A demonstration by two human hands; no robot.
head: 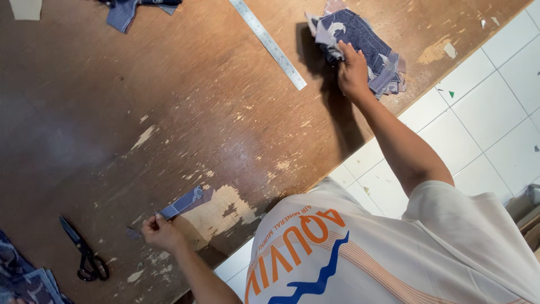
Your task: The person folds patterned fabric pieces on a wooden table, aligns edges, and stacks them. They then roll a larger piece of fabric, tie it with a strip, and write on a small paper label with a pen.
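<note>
Soft, light fabric strip (183, 203) is pinched at its end by left hand (161, 232); right hand (352, 70) presses the limp fabric pile (360, 42).

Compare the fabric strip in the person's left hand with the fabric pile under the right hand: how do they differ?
1. The fabric strip is one narrow piece; the fabric pile is many stacked pieces.
2. The strip is pinched at one end by the left hand; the pile is pressed from above by the right hand.
3. The strip lies near the table's front edge; the pile sits at its far right.
Both are blue patterned cloth.
</note>
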